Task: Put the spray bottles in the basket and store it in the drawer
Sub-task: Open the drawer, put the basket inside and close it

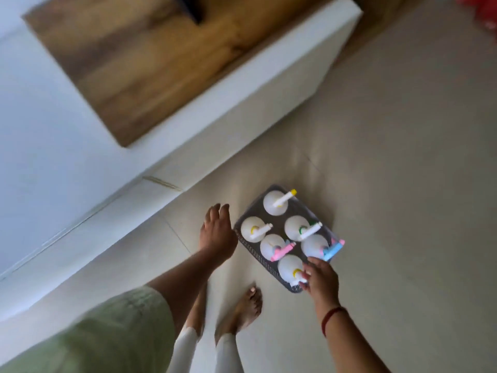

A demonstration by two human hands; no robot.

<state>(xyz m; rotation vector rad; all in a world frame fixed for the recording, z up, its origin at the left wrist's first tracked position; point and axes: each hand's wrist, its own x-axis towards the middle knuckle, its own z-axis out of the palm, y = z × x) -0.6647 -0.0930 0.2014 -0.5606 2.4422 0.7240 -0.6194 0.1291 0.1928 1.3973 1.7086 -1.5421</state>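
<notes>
On the floor, head view: basket (pixel 271 267) sits just right of the bare feet, six bottles (pixel 274 201) upright in it, long axis running away from the person toward the cabinet (pixel 269 84). Right hand (pixel 321 278) is nearer, fingers curled at the near end over the closest bottle's nozzle, though whether they grip is unclear. Left hand (pixel 217 232) hangs open beside the left rim, apparently not touching.

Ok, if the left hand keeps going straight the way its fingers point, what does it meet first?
Probably nothing in the basket: the left hand is open beside its left rim, fingers pointing past it toward the white cabinet. Bare floor comes first, though depth is unclear.
</notes>
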